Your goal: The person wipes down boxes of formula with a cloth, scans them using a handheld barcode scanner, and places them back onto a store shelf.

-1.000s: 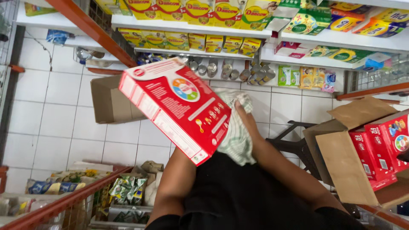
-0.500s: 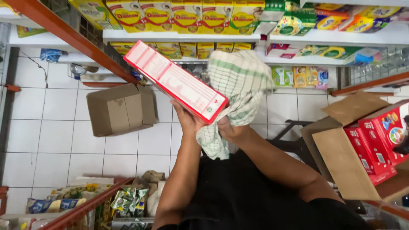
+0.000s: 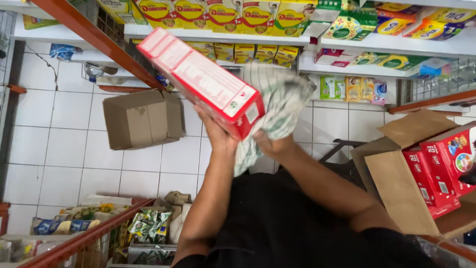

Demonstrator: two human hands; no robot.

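Fingers of our left hand (image 3: 218,131) clamp the red carton (image 3: 201,82) at upper centre; our right hand (image 3: 270,144) grips the striped cloth (image 3: 277,106) beside it. Pressing hard could tip the carton loose.

A shop aisle: shelves (image 3: 347,47) of boxed goods (image 3: 218,12), open stock carton (image 3: 406,193), tiled floor (image 3: 64,124).

1. the left hand (image 3: 218,131) is mostly hidden behind the red box (image 3: 201,79).
2. the right hand (image 3: 272,145) has its fingers buried in the checked cloth (image 3: 275,106).
3. the open carton (image 3: 421,183) runs off the right edge.
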